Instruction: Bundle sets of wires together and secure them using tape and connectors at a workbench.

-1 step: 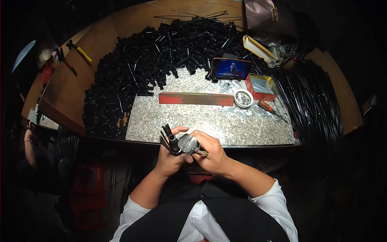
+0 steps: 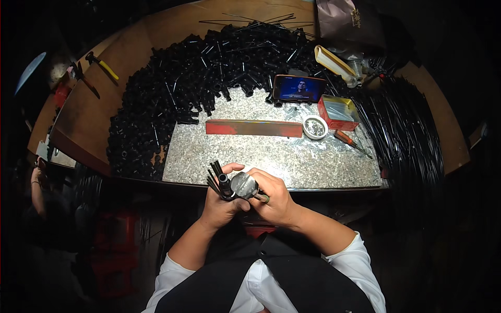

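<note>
In front of my chest, just off the near edge of the worktop, both hands are close together. My left hand (image 2: 223, 208) is closed around a black tubular part (image 2: 224, 181) with a round open end facing up, and several thin black rods (image 2: 213, 175) fan out beside it. Closed in my right hand (image 2: 274, 198) is a pair of pliers with a broad grey metal head (image 2: 243, 185); a bit of greenish handle shows under the fingers. The head sits right beside the black part. Whether the jaws touch a rod is hidden.
A large heap of black tubular parts (image 2: 156, 99) curves around a speckled slab (image 2: 198, 156). A red bar (image 2: 250, 128), white bowl (image 2: 315, 127), orange-handled tool (image 2: 345, 137), red box (image 2: 339, 112) and phone (image 2: 299, 89) lie on it. Long black rods (image 2: 407, 130) lie right.
</note>
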`<action>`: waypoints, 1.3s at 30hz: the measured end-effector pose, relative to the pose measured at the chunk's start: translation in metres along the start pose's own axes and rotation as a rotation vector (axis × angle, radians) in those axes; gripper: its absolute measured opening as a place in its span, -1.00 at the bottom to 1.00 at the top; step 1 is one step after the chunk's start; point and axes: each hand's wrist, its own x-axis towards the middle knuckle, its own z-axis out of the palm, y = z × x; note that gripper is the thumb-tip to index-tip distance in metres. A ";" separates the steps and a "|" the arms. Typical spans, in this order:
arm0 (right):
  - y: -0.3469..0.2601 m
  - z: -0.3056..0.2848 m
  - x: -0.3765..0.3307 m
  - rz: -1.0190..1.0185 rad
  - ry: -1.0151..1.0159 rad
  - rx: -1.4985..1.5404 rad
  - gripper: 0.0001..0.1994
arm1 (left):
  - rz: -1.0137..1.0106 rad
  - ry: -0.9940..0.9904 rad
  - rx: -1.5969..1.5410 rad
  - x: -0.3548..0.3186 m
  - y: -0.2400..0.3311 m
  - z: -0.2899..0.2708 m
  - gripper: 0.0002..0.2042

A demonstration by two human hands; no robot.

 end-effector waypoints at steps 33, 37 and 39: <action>0.007 0.008 0.001 0.026 0.011 0.030 -0.83 | 0.016 -0.008 -0.020 0.002 0.002 -0.004 -0.09; 0.003 0.003 0.004 0.046 -0.036 0.017 -0.83 | 0.004 -0.008 -0.009 0.001 0.004 -0.004 -0.10; 0.003 0.001 0.005 -0.016 -0.051 0.036 -0.83 | 0.018 -0.028 0.021 0.001 0.000 -0.009 -0.12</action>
